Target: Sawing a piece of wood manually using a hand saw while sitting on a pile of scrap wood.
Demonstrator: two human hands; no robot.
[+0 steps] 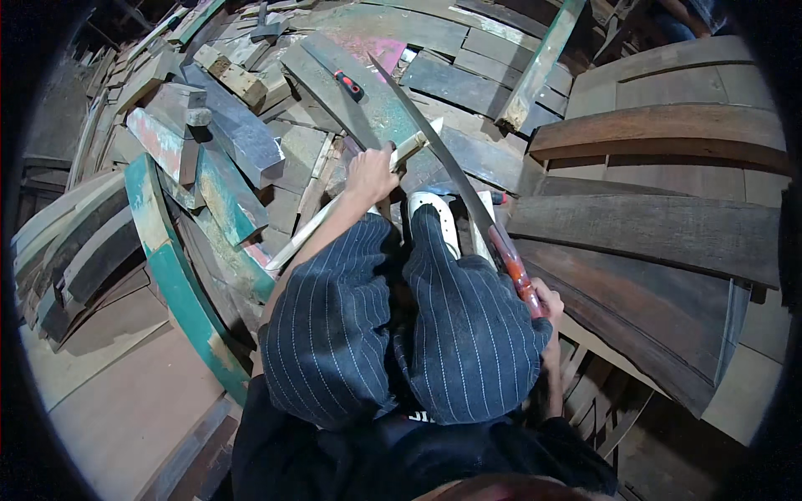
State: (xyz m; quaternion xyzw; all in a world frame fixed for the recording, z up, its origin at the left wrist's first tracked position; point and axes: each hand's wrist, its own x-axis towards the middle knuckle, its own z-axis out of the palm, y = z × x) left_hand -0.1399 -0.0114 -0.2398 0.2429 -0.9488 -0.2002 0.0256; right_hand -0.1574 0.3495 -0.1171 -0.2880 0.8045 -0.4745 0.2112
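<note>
My left hand is closed on a pale wooden strip that slants across in front of my knees. My right hand grips the mottled red-brown handle of a long curved blade at my right knee; its blade extends forward and leftward, past the strip's upper end. Beyond my left hand, a small red-and-black tool lies on a grey board. My white shoes show between the strip and blade, with another small red-and-blue item near the right one, too small to make out.
Mixed timber offcuts cover the ground ahead. Curved green planks lie at left. Large dark curved boards are stacked at right, with an upright painted plank near them. Another person's arm shows at the top right.
</note>
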